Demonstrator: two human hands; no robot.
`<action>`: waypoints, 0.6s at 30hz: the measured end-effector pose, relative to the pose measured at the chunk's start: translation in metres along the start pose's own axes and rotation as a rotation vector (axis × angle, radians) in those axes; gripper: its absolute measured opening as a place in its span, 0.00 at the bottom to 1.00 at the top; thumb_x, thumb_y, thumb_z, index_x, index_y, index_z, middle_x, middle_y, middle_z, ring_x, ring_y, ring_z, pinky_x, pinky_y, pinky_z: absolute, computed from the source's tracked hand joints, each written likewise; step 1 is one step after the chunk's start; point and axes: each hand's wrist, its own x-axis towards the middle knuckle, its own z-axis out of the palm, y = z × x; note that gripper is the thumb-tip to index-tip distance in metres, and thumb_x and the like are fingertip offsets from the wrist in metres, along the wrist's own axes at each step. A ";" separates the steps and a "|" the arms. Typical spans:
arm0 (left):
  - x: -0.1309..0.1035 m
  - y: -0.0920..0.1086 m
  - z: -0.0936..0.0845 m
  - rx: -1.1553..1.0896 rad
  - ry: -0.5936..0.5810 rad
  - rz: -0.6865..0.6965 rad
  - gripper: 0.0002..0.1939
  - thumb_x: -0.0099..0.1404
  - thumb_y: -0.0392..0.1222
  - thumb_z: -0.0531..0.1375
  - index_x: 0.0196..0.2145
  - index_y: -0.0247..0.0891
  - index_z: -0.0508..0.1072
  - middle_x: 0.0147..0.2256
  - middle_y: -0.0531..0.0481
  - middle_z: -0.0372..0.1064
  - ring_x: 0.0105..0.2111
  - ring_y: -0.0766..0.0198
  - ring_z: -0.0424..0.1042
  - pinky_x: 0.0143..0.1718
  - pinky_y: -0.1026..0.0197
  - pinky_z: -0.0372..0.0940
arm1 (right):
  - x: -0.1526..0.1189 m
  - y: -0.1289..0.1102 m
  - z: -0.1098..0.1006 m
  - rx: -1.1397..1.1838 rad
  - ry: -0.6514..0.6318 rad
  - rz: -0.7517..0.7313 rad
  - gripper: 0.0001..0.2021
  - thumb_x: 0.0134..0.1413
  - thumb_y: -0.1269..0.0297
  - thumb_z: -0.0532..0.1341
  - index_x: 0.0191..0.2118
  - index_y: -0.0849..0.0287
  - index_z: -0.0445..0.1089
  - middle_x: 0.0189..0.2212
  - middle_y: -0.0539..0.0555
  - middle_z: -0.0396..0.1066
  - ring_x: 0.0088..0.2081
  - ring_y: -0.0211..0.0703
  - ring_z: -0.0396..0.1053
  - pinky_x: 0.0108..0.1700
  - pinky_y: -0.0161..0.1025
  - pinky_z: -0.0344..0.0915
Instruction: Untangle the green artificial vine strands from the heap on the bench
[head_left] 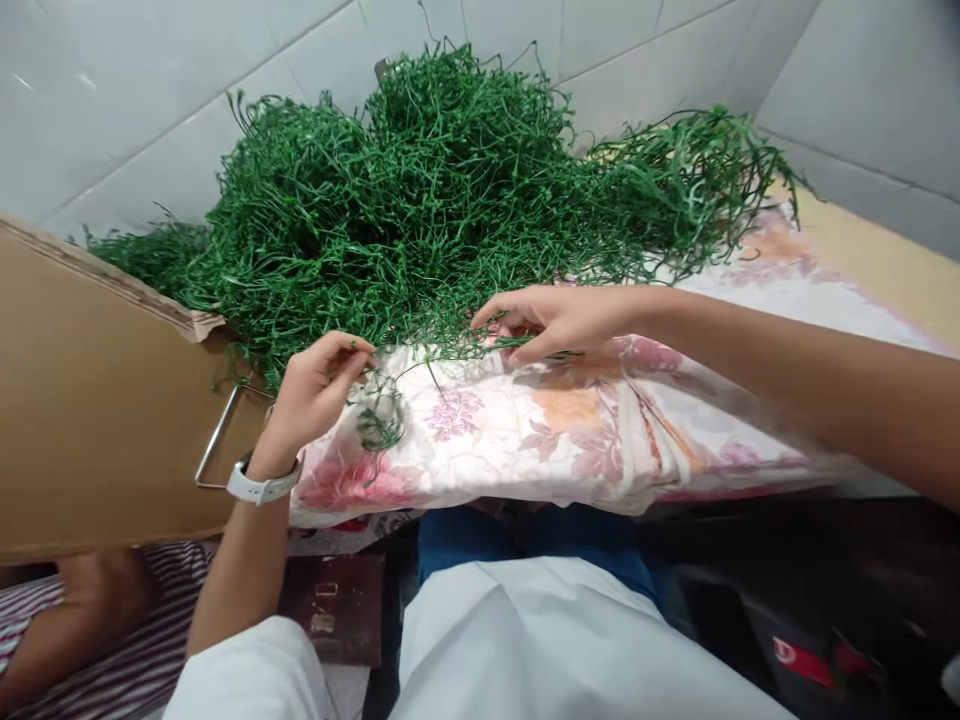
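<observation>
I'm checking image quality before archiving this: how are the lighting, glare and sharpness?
Head view: small glare streaks on the tiled wall, upper left; soft shadow on the floral cloth under the right forearm; lower right very dark, details hard to make out; single green strands blend together in the thick heap; the forearm looks stretched towards the edge, probably wide-angle distortion.

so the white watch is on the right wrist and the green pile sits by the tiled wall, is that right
Not quite: the white watch is on the left wrist, as the head view shows. The green pile does sit by the tiled wall.
</observation>
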 end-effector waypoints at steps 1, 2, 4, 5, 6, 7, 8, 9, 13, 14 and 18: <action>-0.001 0.001 0.001 0.272 -0.062 0.092 0.10 0.71 0.38 0.60 0.45 0.37 0.81 0.40 0.43 0.82 0.36 0.58 0.78 0.40 0.55 0.74 | -0.002 0.006 0.000 -0.042 0.008 -0.012 0.30 0.59 0.60 0.70 0.66 0.56 0.69 0.53 0.59 0.78 0.48 0.47 0.78 0.45 0.39 0.74; -0.002 0.005 0.003 0.494 -0.082 0.182 0.15 0.72 0.36 0.56 0.49 0.36 0.81 0.47 0.39 0.82 0.43 0.53 0.78 0.46 0.48 0.74 | -0.004 0.009 0.001 -0.065 0.019 -0.019 0.28 0.59 0.60 0.70 0.64 0.57 0.71 0.57 0.60 0.77 0.53 0.50 0.78 0.50 0.41 0.74; -0.004 0.024 0.010 0.727 0.029 0.338 0.23 0.73 0.32 0.50 0.58 0.34 0.77 0.61 0.36 0.75 0.53 0.48 0.76 0.56 0.41 0.71 | -0.004 0.012 0.006 -0.083 0.053 -0.015 0.25 0.60 0.58 0.68 0.61 0.58 0.73 0.58 0.61 0.78 0.56 0.52 0.77 0.57 0.44 0.74; -0.005 0.037 0.016 0.736 0.072 0.381 0.24 0.75 0.33 0.49 0.61 0.34 0.75 0.62 0.36 0.75 0.54 0.48 0.75 0.56 0.42 0.71 | -0.003 0.011 0.009 -0.091 0.075 -0.012 0.24 0.61 0.57 0.68 0.60 0.59 0.73 0.56 0.61 0.79 0.56 0.52 0.77 0.57 0.45 0.73; -0.004 0.049 0.024 0.688 0.076 0.438 0.22 0.76 0.36 0.51 0.63 0.35 0.73 0.59 0.37 0.76 0.53 0.50 0.76 0.55 0.45 0.72 | -0.001 0.009 0.012 -0.101 0.101 -0.020 0.24 0.61 0.55 0.67 0.59 0.60 0.74 0.54 0.61 0.80 0.54 0.53 0.78 0.57 0.46 0.74; -0.003 0.060 0.034 0.622 0.054 0.491 0.21 0.77 0.39 0.53 0.63 0.36 0.72 0.57 0.39 0.77 0.53 0.52 0.76 0.55 0.48 0.73 | 0.000 0.007 0.015 -0.109 0.120 -0.040 0.23 0.61 0.54 0.67 0.57 0.60 0.75 0.53 0.61 0.80 0.53 0.52 0.78 0.56 0.47 0.74; 0.000 0.068 0.045 0.558 0.022 0.553 0.21 0.78 0.43 0.55 0.64 0.34 0.71 0.57 0.38 0.77 0.54 0.52 0.76 0.57 0.49 0.72 | 0.001 0.005 0.017 -0.104 0.132 -0.077 0.21 0.61 0.54 0.67 0.56 0.60 0.76 0.52 0.61 0.81 0.52 0.52 0.78 0.56 0.47 0.74; 0.004 0.073 0.057 0.499 -0.038 0.618 0.25 0.78 0.47 0.56 0.65 0.30 0.69 0.57 0.35 0.77 0.56 0.51 0.75 0.59 0.49 0.71 | 0.002 0.003 0.020 -0.078 0.140 -0.122 0.20 0.61 0.55 0.66 0.54 0.60 0.77 0.52 0.60 0.81 0.51 0.51 0.78 0.56 0.46 0.74; 0.023 0.058 0.097 0.556 -0.231 0.509 0.33 0.75 0.46 0.63 0.70 0.25 0.62 0.57 0.29 0.75 0.52 0.46 0.78 0.51 0.49 0.73 | -0.003 0.003 0.022 0.042 0.133 -0.193 0.18 0.60 0.60 0.68 0.53 0.59 0.76 0.51 0.56 0.81 0.50 0.47 0.78 0.53 0.42 0.75; 0.027 0.051 0.102 0.534 -0.290 0.442 0.32 0.75 0.42 0.62 0.71 0.28 0.61 0.54 0.33 0.78 0.50 0.48 0.80 0.48 0.51 0.73 | -0.006 0.004 0.021 0.057 0.128 -0.161 0.19 0.59 0.60 0.69 0.54 0.58 0.75 0.50 0.56 0.81 0.49 0.47 0.78 0.51 0.41 0.75; 0.030 0.033 0.100 0.392 -0.362 0.349 0.22 0.76 0.35 0.56 0.66 0.31 0.69 0.45 0.41 0.82 0.42 0.56 0.81 0.42 0.58 0.69 | -0.018 0.007 0.010 0.149 0.099 -0.052 0.16 0.62 0.55 0.70 0.50 0.58 0.76 0.42 0.54 0.81 0.41 0.42 0.78 0.41 0.36 0.72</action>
